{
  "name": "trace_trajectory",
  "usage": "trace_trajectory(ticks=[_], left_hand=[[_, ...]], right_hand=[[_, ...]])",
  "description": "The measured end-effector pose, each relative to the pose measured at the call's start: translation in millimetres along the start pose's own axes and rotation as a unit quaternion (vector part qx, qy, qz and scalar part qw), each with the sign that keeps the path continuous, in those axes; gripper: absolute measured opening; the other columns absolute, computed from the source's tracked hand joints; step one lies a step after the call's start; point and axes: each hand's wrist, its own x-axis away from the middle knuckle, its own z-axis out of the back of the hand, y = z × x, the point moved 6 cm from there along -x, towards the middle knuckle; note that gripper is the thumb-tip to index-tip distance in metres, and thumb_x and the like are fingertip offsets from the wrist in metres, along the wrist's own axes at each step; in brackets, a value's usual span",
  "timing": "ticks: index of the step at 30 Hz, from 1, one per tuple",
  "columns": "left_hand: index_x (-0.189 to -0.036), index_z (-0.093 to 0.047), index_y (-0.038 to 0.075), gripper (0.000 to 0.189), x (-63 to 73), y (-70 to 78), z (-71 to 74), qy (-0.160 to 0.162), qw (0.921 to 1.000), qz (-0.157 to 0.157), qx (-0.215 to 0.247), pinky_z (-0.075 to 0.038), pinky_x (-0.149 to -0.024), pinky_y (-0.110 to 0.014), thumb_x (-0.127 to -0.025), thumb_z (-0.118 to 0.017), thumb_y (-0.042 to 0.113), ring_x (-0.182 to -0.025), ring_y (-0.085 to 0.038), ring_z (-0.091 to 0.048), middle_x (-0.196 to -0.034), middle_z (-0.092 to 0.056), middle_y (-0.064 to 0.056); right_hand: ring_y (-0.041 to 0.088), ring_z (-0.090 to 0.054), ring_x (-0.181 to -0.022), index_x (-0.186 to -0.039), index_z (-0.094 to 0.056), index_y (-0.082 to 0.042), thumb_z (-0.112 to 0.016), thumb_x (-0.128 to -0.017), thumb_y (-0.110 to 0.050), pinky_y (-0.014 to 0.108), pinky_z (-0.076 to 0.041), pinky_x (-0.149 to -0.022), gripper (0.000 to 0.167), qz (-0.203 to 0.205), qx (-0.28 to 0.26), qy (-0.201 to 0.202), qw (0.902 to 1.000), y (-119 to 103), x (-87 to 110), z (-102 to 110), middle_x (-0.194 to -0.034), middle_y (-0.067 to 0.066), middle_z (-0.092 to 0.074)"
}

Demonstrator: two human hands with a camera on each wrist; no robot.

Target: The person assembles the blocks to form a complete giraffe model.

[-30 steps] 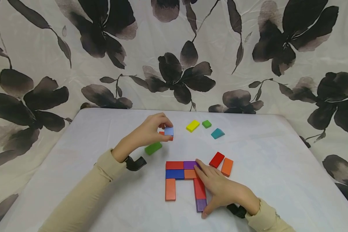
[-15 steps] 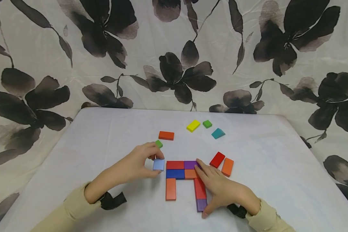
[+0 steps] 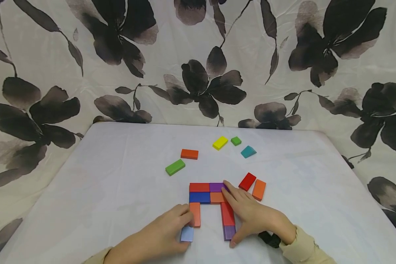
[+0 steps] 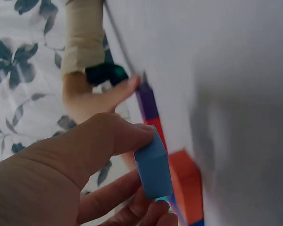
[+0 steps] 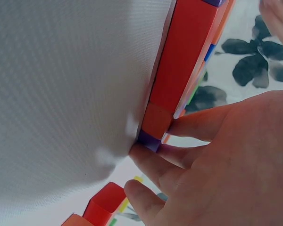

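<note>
My left hand (image 3: 163, 233) pinches a light blue block (image 3: 187, 234) between thumb and fingers, just below the left orange block (image 3: 195, 215). In the left wrist view, the thumb (image 4: 127, 134) presses one end of that block. My right hand (image 3: 254, 214) rests along the right side of an arch of flat blocks, fingers spread. Its fingertips touch the top purple block (image 3: 216, 187), and its thumb lies by the lower purple block (image 3: 229, 232). The arch also has a red block (image 3: 199, 187), a blue block (image 3: 199, 197), a middle orange block (image 3: 216, 198) and a long red block (image 3: 227, 214).
A loose red block (image 3: 247, 181) and an orange block (image 3: 259, 190) lie right of the arch. Farther back are a yellow block (image 3: 220, 143), a small green block (image 3: 235, 141), a teal wedge (image 3: 248, 151), an orange-red block (image 3: 189, 154) and a long green block (image 3: 175, 167).
My left hand has carried the light blue block from beside the orange-red block toward me, down to the foot of the arch's left leg. The right hand has stayed in place.
</note>
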Motion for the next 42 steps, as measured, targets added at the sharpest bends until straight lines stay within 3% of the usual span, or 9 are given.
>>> trace_trajectory(ticks=[5,10,15,18,20,25,28,33,42], left_hand=[[-0.1,-0.061,0.018,0.028,-3.4,0.4,-20.8,-0.042,0.9989,0.022,0.0,-0.048,-0.076,-0.018,-0.081,-0.081,0.019,-0.087,-0.002,-0.046,-0.094,-0.045,0.013],[-0.103,-0.06,0.018,0.033,-6.0,-1.0,-29.9,-0.042,0.9982,0.036,-0.022,-0.049,-0.077,-0.021,-0.08,-0.083,0.022,-0.087,-0.004,-0.046,-0.097,-0.046,0.01],[-0.115,-0.06,0.003,0.06,-3.7,-2.0,-26.9,-0.02,0.9902,0.082,-0.111,-0.053,-0.077,-0.031,-0.077,-0.081,0.045,-0.084,-0.011,-0.051,-0.101,-0.057,-0.002],[-0.109,-0.066,-0.003,0.074,-2.3,-6.4,-25.7,-0.026,0.9809,0.118,-0.153,-0.052,-0.073,-0.036,-0.074,-0.077,0.061,-0.076,-0.015,-0.054,-0.088,-0.062,-0.005],[-0.103,-0.07,-0.001,0.073,-2.9,-11.5,-28.1,-0.051,0.979,0.14,-0.139,-0.051,-0.07,-0.036,-0.073,-0.075,0.066,-0.071,-0.014,-0.054,-0.08,-0.063,-0.003],[-0.075,-0.065,0.012,0.049,-5.2,-20.2,-36.1,-0.074,0.9833,0.162,-0.038,-0.038,-0.055,-0.026,-0.075,-0.078,0.059,-0.055,-0.008,-0.046,-0.056,-0.049,0.005],[-0.066,-0.056,0.018,0.046,-5.8,-22.1,-37.8,-0.065,0.9831,0.171,-0.006,-0.034,-0.051,-0.024,-0.075,-0.08,0.056,-0.051,-0.008,-0.044,-0.052,-0.045,0.005],[-0.061,-0.055,0.018,0.047,-6.8,-24.4,-37.5,-0.038,0.9819,0.185,0.02,-0.032,-0.049,-0.023,-0.072,-0.082,0.054,-0.048,-0.008,-0.045,-0.049,-0.045,0.005],[-0.056,-0.052,0.017,0.051,-8.9,-25.8,-34.3,0.009,0.9797,0.198,0.028,-0.027,-0.047,-0.025,-0.066,-0.087,0.053,-0.048,-0.01,-0.044,-0.048,-0.043,0.005]], right_hand=[[0.037,-0.011,-0.148,-0.159,-0.011,-0.006,-0.086,-0.062,-0.063,0.059,-0.015,-0.116,0.135,0.0,-0.003,0.002,1.0,0,0.0,-1,-0.166,0.01,0.003],[0.037,-0.011,-0.148,-0.159,-0.011,-0.007,-0.085,-0.062,-0.063,0.059,-0.015,-0.116,0.135,0.0,-0.003,0.001,1.0,1,0.1,-1,-0.166,0.01,0.003],[0.036,-0.011,-0.149,-0.16,-0.01,-0.008,-0.085,-0.062,-0.064,0.059,-0.016,-0.115,0.135,-0.003,-0.001,0.0,1.0,2,-0.4,-2,-0.166,0.009,0.003],[0.036,-0.011,-0.149,-0.16,-0.01,-0.009,-0.085,-0.062,-0.064,0.059,-0.016,-0.116,0.136,-0.003,0.0,0.0,1.0,2,-0.7,-2,-0.166,0.009,0.004],[0.037,-0.011,-0.149,-0.16,-0.01,-0.009,-0.085,-0.062,-0.064,0.059,-0.016,-0.115,0.135,-0.003,0.0,0.001,1.0,2,-0.6,-1,-0.166,0.009,0.004],[0.036,-0.011,-0.149,-0.16,-0.01,-0.008,-0.085,-0.062,-0.064,0.058,-0.015,-0.116,0.135,0.002,0.002,0.001,1.0,2,0.2,-1,-0.166,0.009,0.004],[0.036,-0.011,-0.149,-0.159,-0.01,-0.007,-0.085,-0.062,-0.064,0.058,-0.015,-0.116,0.135,0.006,0.003,0.001,1.0,1,0.5,-2,-0.166,0.009,0.004],[0.036,-0.01,-0.149,-0.159,-0.009,-0.007,-0.085,-0.062,-0.064,0.058,-0.014,-0.116,0.136,0.006,0.004,0.002,1.0,2,0.4,-2,-0.166,0.01,0.004],[0.036,-0.01,-0.149,-0.159,-0.01,-0.007,-0.085,-0.062,-0.064,0.058,-0.015,-0.116,0.135,0.003,0.004,0.003,1.0,2,0.1,-2,-0.166,0.009,0.004]])
